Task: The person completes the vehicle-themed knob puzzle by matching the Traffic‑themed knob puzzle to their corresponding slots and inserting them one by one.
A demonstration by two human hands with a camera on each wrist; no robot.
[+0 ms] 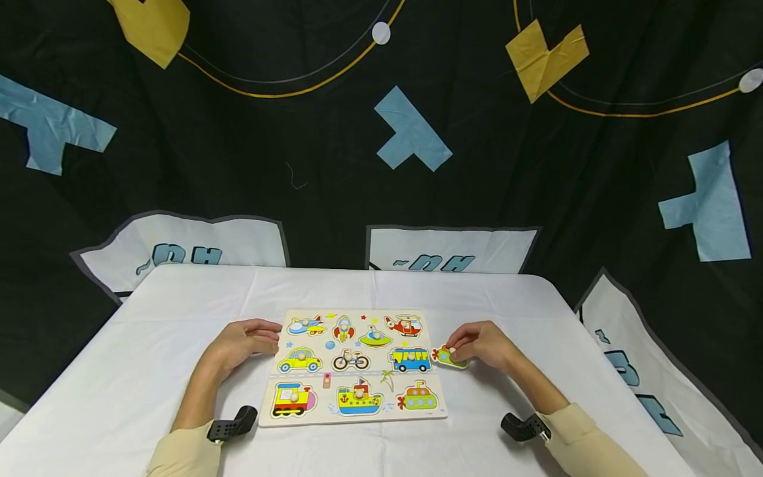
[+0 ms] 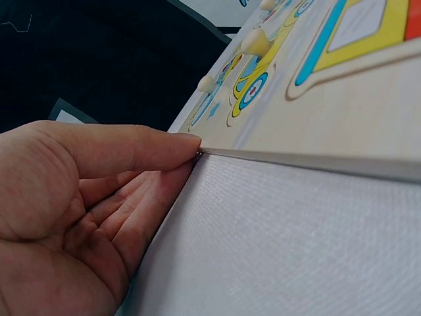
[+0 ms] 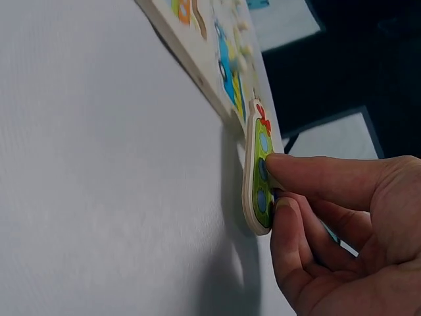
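A wooden peg puzzle board point(image 1: 357, 368) with printed vehicles lies flat on the table. My left hand point(image 1: 244, 343) is at its left edge; in the left wrist view the tips of the thumb point(image 2: 148, 146) and forefinger touch that edge, fingers fairly straight. Just off the right edge, my right hand point(image 1: 485, 343) pinches a green submarine puzzle piece point(image 3: 261, 174) with red propeller between thumb and fingers. The piece is tilted in the right wrist view, and the fingers hide part of it. A matching submarine picture point(image 1: 418, 397) shows at the board's lower right.
Knobbed pictures on the board include a bus point(image 1: 411, 360), a ship point(image 1: 359, 401), a train point(image 1: 293, 401), a bicycle point(image 1: 350, 361) and a helicopter point(image 1: 405, 325). A white cloth covers the table point(image 1: 477, 295). Behind it hangs a black curtain point(image 1: 322, 179) with paper shapes.
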